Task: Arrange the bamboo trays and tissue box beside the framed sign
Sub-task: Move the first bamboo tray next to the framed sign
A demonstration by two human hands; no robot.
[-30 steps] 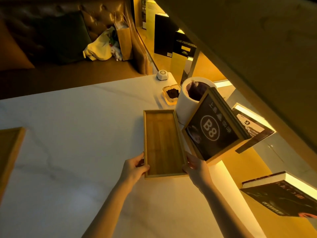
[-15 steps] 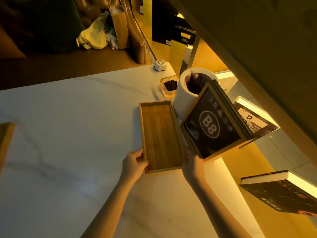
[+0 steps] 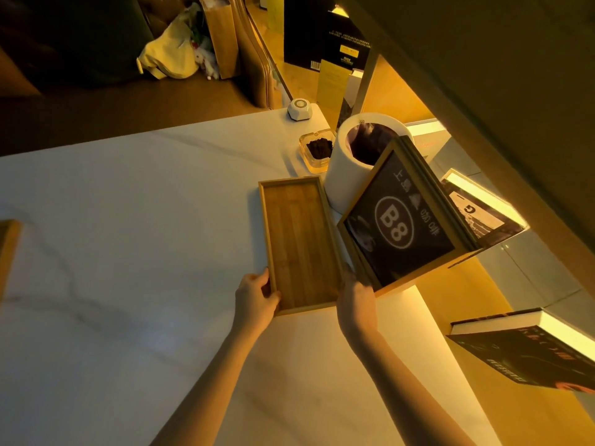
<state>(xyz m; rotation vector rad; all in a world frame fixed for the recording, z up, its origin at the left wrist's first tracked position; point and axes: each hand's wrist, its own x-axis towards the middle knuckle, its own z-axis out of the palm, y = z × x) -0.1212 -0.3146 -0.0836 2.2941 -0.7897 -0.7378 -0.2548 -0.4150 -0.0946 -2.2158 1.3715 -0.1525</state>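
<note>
A long empty bamboo tray (image 3: 297, 239) lies flat on the white marble table (image 3: 128, 252), lengthwise away from me. My left hand (image 3: 256, 296) grips its near left corner, thumb over the rim. My right hand (image 3: 354, 299) holds its near right corner, fingers partly hidden behind the edge. Right of the tray stands the framed sign (image 3: 399, 223), a black "B8" panel in a wooden frame, leaning back. The edge of a second bamboo tray (image 3: 8, 252) shows at the far left. No tissue box is in view.
A white cylindrical bin (image 3: 347, 175) with a dark liner stands behind the sign, touching the tray's far right corner. Beyond it sit a glass ashtray (image 3: 317, 151) and a white call button (image 3: 300, 108). Lit shelves with books run along the right; a sofa lies beyond the table.
The tray has shifted slightly closer to the framed sign and the bin, both hands staying on its near corners. The camera has tilted a little.
</note>
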